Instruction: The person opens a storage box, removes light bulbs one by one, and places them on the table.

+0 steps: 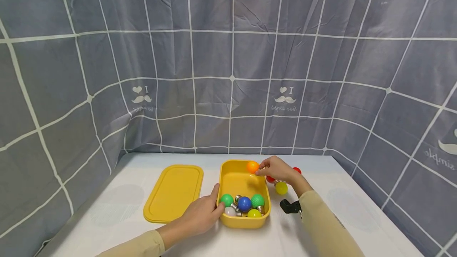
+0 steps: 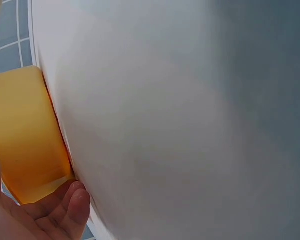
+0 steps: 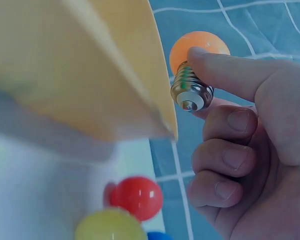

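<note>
A yellow plastic box [image 1: 242,222] stands on the table between my hands. My left hand [image 1: 200,214] holds its near left side, fingers along the outer wall and thumb at the rim. In the left wrist view, the fingertips [image 2: 79,200] lie low against the box wall. My right hand [image 1: 277,169] pinches an orange light bulb [image 1: 252,166] above the far right part of the box. The right wrist view shows thumb and index finger on its metal screw base [image 3: 189,91]. Inside, at the near end, lie several bulbs, among them green [image 1: 226,200], blue [image 1: 244,204] and yellow [image 1: 254,213].
Right of the box, partly behind my right hand and forearm, lie red bulbs [image 1: 297,169] and a yellow bulb [image 1: 281,188]. The yellow lid [image 1: 173,191] lies flat to the left. A grey checked curtain [image 1: 214,58] hangs behind the white table [image 1: 118,209].
</note>
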Tool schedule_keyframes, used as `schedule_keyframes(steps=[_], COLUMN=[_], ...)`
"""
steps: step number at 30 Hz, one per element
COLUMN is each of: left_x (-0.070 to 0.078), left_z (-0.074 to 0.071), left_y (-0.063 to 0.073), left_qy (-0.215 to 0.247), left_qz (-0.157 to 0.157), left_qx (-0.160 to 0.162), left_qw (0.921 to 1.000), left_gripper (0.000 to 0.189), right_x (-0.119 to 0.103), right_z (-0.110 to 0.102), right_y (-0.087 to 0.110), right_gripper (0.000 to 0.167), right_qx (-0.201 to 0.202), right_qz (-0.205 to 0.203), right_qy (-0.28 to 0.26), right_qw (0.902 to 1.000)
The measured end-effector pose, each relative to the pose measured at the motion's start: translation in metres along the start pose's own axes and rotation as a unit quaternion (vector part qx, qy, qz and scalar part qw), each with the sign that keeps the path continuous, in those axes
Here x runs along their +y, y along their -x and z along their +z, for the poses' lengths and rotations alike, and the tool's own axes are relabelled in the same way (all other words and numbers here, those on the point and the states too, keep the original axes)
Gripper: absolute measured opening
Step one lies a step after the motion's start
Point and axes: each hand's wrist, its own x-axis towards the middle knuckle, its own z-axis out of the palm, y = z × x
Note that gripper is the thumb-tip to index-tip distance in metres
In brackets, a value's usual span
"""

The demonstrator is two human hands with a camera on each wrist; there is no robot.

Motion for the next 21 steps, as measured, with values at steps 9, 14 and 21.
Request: schedule_keyframes(steps=[9,14,21], left_x=[-0.002,-0.002,-0.001], left_z=[0.001,0.001,0.0], left_y=[0.0,0.0,0.0], left_qy=[-0.006,-0.002,0.002], left_qz=[0.004,0.007,0.005], left_qx=[0.005,0.009,0.007], left_qw=[1.0,0.9999,1.0], left_gripper=[0.071,0.07,0.071], right_x=[0.027,0.041,0.059], right_z=[-0.014,-0.021,-0.027], right_y=[0.014,0.022,0.035], right_gripper=[0.023,0.024,0.026], right_qx=[0.034,0.062,0.088], right_qz=[0.022,0.039,0.061], right_qy=[-0.002,0.0,0.003], right_qw=[0.9992,0.9973,0.9943])
